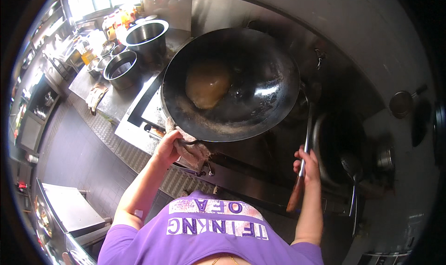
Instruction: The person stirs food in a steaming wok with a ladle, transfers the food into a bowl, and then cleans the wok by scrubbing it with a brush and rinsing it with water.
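A large dark wok (251, 108) is raised before me, its inside facing up and towards me. A brownish-yellow mass (209, 85), either liquid or soft food, lies left of the middle of its bowl. At the near left rim, my left hand (169, 148) grips the wok's handle (190, 142) through a folded cloth (193, 155). Right of the wok, my right hand (308, 165) holds a long metal ladle or spatula (308, 125) by its shaft, just above the wooden handle (295, 195). The utensil's head is in shadow near the wok's right rim, so its shape is unclear.
Metal pots (120, 69) and bottles (118, 21) stand on the counter at the far left, with a cloth or glove (96, 95) near its edge. Another dark wok (334, 139) sits to the right, beside a perforated skimmer (350, 165). A strainer (400, 104) lies farther right.
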A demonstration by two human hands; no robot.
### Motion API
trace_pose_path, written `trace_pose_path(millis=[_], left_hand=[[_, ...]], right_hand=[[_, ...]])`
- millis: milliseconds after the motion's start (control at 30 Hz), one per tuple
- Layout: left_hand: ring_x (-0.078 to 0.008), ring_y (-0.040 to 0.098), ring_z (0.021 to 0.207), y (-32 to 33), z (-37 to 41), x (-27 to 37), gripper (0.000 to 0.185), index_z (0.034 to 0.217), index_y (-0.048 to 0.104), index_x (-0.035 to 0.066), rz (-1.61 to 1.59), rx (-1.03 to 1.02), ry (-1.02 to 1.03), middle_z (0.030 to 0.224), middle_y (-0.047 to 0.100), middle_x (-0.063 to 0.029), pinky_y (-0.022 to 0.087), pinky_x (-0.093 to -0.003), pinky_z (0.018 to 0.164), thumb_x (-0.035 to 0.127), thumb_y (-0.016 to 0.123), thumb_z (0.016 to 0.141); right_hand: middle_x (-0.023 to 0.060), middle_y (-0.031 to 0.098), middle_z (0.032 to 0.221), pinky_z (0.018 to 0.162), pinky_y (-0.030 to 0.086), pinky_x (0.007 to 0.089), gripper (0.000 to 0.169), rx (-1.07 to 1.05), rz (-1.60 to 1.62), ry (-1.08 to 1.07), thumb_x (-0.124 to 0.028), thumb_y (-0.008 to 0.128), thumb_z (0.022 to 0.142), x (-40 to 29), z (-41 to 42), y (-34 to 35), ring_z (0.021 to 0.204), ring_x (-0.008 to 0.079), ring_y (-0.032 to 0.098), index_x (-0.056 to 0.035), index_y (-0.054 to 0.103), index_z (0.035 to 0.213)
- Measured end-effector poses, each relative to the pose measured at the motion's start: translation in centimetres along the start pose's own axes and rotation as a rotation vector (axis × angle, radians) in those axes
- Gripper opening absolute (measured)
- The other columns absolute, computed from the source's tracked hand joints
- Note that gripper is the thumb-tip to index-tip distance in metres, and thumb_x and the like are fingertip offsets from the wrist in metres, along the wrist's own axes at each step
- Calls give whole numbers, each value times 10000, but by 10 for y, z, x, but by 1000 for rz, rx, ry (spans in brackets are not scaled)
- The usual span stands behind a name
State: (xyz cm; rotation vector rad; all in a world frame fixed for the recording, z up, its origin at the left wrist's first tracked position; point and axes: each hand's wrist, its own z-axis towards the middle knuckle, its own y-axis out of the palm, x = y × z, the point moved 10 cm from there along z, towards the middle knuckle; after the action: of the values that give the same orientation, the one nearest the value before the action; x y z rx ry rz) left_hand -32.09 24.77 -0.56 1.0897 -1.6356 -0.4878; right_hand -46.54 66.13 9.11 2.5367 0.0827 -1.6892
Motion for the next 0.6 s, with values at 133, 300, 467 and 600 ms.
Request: trace_pose_path(millis=[133,300,467,600], left_hand=[[-227,590,936,25,17,37,372,1161,476,-3,170,-143,184,1053,584,-119,500,-343,820,23,497,791],[-224,593,898,1,30,56,300,1094,521,-23,297,-140,159,993,594,-124,501,-339,791,30,504,800],[-237,613,811,-9,30,63,271,1051,542,-46,485,-110,176,925,618,-139,515,-343,724,62,505,805],[-232,622,717,-17,34,70,278,1007,544,-55,566,-96,222,857,628,-142,522,-334,620,116,529,788]], right_hand=[[-16,468,612,347,338,228,177,-143,-8,24,-262,587,874,-40,28,12,384,64,403,-134,467,898],[-15,471,603,342,329,222,171,-51,-191,-14,-247,568,872,-60,45,10,389,68,421,-114,461,859],[-2,473,603,340,329,206,157,-18,-257,-48,-185,554,860,-66,39,5,393,72,421,-75,487,950],[9,468,593,346,340,209,163,27,-397,-105,-137,545,841,-76,32,3,391,79,420,-39,474,950]])
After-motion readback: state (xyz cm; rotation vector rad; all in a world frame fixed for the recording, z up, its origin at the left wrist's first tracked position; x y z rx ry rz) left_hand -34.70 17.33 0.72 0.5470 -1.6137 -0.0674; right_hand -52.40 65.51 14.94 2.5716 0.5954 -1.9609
